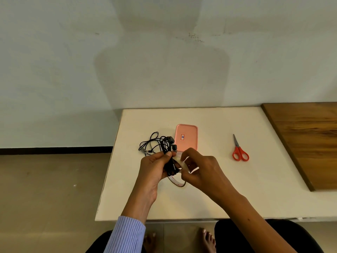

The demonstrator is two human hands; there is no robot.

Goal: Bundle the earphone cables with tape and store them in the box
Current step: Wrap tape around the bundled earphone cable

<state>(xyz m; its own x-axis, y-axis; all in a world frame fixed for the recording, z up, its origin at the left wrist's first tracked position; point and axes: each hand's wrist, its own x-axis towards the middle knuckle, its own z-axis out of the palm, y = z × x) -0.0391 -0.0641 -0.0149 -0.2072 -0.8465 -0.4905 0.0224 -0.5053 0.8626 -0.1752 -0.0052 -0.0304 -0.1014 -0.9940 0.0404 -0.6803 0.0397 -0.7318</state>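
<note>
I see the white table filling the lower half of my view, with a wooden board laid along its right side and not touching anything I need. On the table's middle sits the pink box, lid on as far as I can judge, just behind my hands. The left hand is closed around a gathered hank of black earphone cables, the earbuds poking up above the fist and loose loops trailing onto the table to the left. The right hand pinches a strip of clear tape against that hank, fingertips pressed together. The tape roll lies beneath both hands, partly hidden. The red scissors rest well apart on the right. My worry is the tape: being clear and limp, it may fold onto itself or stick to a fingertip before it circles the cables. The trailing loops also sit outside the grip, so the wrap could close around only part of the bundle, leaving slack that will not fit the box.
</note>
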